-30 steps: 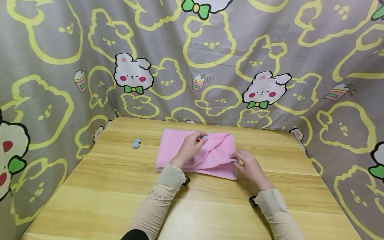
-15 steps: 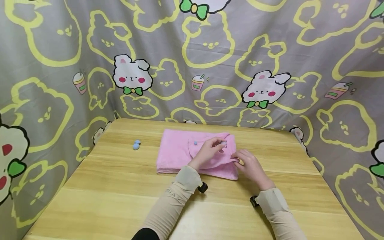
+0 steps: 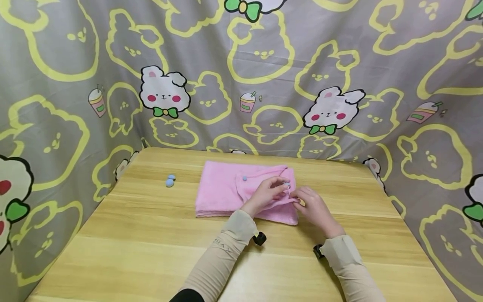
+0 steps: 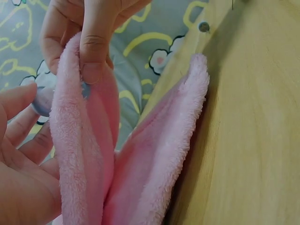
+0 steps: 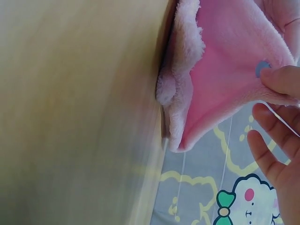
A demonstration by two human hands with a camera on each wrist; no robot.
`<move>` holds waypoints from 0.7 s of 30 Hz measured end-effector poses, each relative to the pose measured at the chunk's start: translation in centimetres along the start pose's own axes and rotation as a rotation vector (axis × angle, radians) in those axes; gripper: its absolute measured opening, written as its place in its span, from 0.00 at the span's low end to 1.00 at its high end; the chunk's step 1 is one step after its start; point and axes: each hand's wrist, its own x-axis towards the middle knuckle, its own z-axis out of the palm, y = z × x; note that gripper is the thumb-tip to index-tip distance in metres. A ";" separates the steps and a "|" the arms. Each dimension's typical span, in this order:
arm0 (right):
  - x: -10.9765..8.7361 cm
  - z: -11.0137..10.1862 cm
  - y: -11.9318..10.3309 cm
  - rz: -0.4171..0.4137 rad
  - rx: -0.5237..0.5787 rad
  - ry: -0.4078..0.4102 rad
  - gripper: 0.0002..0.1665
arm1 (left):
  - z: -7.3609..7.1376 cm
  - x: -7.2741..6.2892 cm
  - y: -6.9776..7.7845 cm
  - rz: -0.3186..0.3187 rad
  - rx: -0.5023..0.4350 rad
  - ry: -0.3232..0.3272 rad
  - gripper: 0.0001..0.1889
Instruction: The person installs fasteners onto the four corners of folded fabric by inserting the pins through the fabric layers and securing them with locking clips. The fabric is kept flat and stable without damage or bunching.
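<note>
A folded pink fleece cloth (image 3: 216,188) lies on the table. My left hand (image 3: 269,191) is over its right part, fingertips at a round blue button-like fastener (image 4: 43,99) on the outer face of a raised fold. My right hand (image 3: 312,207) pinches that fold at the cloth's right edge. In the right wrist view, the right thumb (image 5: 281,79) presses a blue disc (image 5: 263,69) against the inner side of the fleece. Another blue fastener (image 3: 245,178) sits on the cloth, left of my left hand.
Two loose blue fastener pieces (image 3: 170,182) lie left of the cloth on the wooden table (image 3: 132,235). A grey curtain (image 3: 211,50) printed with rabbits hangs behind the table and along its sides.
My left hand has moved right across the cloth to the right hand's fold, uncovering the blue fastener it was touching. The right hand keeps its pinch in about the same place.
</note>
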 end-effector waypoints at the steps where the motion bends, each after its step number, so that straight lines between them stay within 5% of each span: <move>1: 0.0 0.0 0.0 0.000 0.001 -0.004 0.15 | 0.0 0.0 0.0 0.002 0.005 -0.002 0.16; 21: 0.2 -0.2 -0.2 0.013 -0.002 -0.022 0.14 | -0.2 -0.1 -0.4 -0.040 -0.021 -0.021 0.16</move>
